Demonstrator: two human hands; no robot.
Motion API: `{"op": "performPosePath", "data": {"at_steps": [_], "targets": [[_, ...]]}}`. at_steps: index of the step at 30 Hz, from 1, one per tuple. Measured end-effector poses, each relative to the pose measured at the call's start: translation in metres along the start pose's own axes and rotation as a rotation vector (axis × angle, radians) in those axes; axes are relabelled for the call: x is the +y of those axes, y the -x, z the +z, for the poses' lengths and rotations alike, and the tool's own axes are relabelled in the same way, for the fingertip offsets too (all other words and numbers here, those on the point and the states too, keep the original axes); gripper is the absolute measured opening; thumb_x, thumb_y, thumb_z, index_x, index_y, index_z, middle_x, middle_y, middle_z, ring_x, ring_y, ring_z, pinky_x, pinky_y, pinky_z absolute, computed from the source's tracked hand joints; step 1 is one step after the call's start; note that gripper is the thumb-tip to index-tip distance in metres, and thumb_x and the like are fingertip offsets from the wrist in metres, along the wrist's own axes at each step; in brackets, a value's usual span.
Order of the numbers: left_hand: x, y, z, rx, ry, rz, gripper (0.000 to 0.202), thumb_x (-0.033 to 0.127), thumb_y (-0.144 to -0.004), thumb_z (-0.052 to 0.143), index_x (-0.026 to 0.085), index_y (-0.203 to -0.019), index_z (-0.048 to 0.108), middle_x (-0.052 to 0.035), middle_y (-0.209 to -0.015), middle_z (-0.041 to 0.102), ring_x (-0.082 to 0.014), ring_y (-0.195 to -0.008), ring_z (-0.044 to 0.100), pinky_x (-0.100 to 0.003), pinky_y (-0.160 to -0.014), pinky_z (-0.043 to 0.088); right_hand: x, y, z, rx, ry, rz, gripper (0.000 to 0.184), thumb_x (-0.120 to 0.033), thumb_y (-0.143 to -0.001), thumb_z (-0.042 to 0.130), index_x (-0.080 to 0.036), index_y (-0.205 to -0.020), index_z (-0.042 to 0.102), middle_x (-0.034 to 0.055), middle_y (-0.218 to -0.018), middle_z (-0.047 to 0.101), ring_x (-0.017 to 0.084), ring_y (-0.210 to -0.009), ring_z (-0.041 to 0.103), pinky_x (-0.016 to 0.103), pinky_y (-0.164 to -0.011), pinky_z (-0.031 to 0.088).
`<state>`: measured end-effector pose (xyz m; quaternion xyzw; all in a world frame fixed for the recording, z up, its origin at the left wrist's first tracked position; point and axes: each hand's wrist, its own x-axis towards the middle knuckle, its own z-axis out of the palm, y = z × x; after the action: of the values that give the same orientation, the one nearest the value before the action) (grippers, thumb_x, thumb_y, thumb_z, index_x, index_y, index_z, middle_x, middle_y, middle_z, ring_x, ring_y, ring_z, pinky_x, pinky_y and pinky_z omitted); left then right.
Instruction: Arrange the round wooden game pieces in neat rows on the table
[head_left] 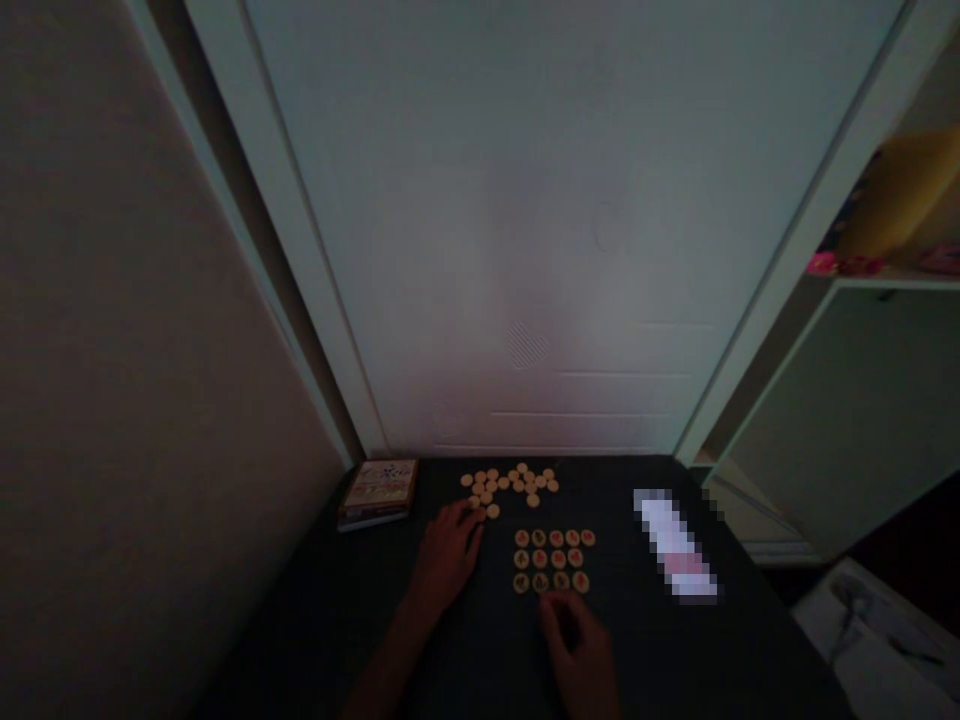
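Round wooden xiangqi pieces lie in two groups on the dark table. In the loose group (pixel 519 486) at the back, the pieces show plain faces. My left hand (pixel 448 550) is at the left end of that group, fingers stretched out, its fingertips touching or just over the nearest discs. Closer to me, pieces with red or dark characters (pixel 556 559) form three rows. My right hand (pixel 576 640) is just below the nearest row, thumb and fingertips brought together by a dark-marked piece (pixel 541 583). Whatever those fingertips hold is hidden.
A flat box (pixel 379 490) with a printed lid sits at the table's back left corner. To the right lies a bright, pixelated oblong (pixel 675 545). A white panel (pixel 525 250) rises behind the table (pixel 315 610). Shelving (pixel 862 400) stands at the right.
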<state>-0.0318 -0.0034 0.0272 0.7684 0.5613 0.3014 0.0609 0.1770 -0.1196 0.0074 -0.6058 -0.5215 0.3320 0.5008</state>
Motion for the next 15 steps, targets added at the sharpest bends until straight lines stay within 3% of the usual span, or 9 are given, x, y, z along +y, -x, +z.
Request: {"op": "performPosePath", "data": {"at_steps": [8, 12, 15], "targets": [[-0.002, 0.041, -0.02, -0.15, -0.099, 0.081, 0.025, 0.025, -0.095, 0.054, 0.028, -0.114, 0.069, -0.0052, -0.123, 0.071, -0.0282, -0.114, 0.061, -0.045, -0.095, 0.046, -0.002, 0.0, 0.0, -0.005, -0.013, -0.021, 0.034, -0.051, -0.089, 0.059, -0.02, -0.086, 0.074, 0.0041, -0.08, 0.077, 0.02, -0.074, 0.071, 0.022, -0.069, 0.054], [0.01, 0.054, -0.029, -0.187, 0.024, 0.041, 0.02, 0.025, -0.093, 0.056, 0.03, -0.104, 0.071, -0.0026, -0.108, 0.076, -0.0257, -0.104, 0.066, -0.04, -0.093, 0.048, 0.002, 0.0, -0.001, -0.004, -0.017, -0.028, 0.036, -0.053, -0.087, 0.061, -0.02, -0.086, 0.075, 0.0044, -0.08, 0.078, 0.02, -0.074, 0.072, 0.022, -0.069, 0.055], [0.027, 0.057, -0.032, -0.133, 0.235, -0.011, 0.016, 0.026, -0.088, 0.062, 0.03, -0.099, 0.073, -0.0016, -0.105, 0.076, -0.0243, -0.1, 0.068, -0.038, -0.093, 0.05, 0.001, 0.0, 0.0, -0.008, -0.016, -0.036, 0.035, -0.052, -0.088, 0.06, -0.02, -0.088, 0.075, 0.0049, -0.08, 0.078, 0.021, -0.076, 0.072, 0.024, -0.07, 0.056]]}}
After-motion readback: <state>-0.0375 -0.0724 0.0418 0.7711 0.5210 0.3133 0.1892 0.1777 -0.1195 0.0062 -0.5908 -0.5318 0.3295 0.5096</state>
